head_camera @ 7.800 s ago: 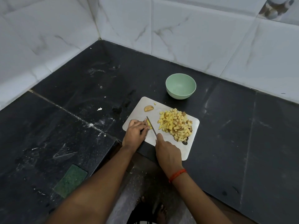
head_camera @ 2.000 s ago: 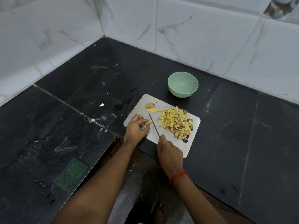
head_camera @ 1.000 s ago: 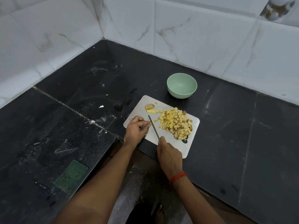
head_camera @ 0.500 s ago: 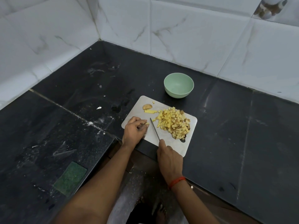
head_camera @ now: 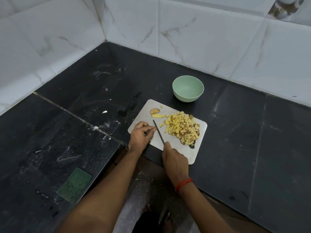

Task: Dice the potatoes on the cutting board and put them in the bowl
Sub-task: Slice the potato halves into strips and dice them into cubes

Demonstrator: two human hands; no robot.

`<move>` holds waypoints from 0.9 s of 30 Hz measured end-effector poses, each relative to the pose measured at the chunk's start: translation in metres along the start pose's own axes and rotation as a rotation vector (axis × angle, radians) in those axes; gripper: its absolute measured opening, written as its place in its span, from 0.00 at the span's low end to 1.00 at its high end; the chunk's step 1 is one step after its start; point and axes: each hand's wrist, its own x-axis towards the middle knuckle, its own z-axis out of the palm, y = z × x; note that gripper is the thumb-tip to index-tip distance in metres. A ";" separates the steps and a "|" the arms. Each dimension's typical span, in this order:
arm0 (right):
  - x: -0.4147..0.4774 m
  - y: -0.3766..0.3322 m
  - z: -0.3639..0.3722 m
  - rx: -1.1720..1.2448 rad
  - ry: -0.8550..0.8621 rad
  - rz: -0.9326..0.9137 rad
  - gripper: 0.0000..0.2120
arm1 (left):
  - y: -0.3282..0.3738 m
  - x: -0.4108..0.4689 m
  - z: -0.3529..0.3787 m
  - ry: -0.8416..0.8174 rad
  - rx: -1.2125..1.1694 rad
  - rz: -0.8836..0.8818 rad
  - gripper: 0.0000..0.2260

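Note:
A pale cutting board [head_camera: 198, 150] lies on the black counter. A heap of yellow diced potato [head_camera: 182, 128] covers its right half. A potato end [head_camera: 154, 110] and a yellow strip [head_camera: 157, 116] lie at its far left corner. My left hand [head_camera: 141, 135] rests on the board's left part, its curled fingertips pinching a small potato piece [head_camera: 155, 129]. My right hand [head_camera: 174, 159] grips the handle of a knife [head_camera: 158, 132], whose thin blade points away from me right beside those fingertips. The empty green bowl [head_camera: 188, 88] stands behind the board.
The black stone counter [head_camera: 252, 140] meets white marble-tiled walls at a corner behind. A green scrub pad [head_camera: 74, 184] lies on the counter at the near left. Small white scraps [head_camera: 104, 112] dot the counter left of the board. The counter edge runs under my wrists.
The potato piece under my left fingers has shrunk to a small bit, with new cubes added to the heap. A yellow strip now lies near the potato end. The knife stays beside my fingertips.

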 end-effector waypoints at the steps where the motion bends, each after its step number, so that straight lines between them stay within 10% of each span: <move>1: 0.000 0.000 0.000 -0.005 -0.001 -0.002 0.05 | 0.000 0.000 0.000 0.002 0.003 -0.002 0.07; 8: -0.016 0.008 -0.009 -0.004 -0.106 -0.019 0.08 | 0.000 0.000 0.001 0.010 0.006 0.010 0.08; 20: -0.003 0.039 -0.023 0.260 0.364 0.138 0.11 | -0.003 0.003 0.005 -0.029 -0.025 -0.043 0.07; 27: -0.004 0.053 -0.018 0.339 0.358 0.081 0.07 | 0.015 0.021 0.020 -0.094 0.144 -0.005 0.10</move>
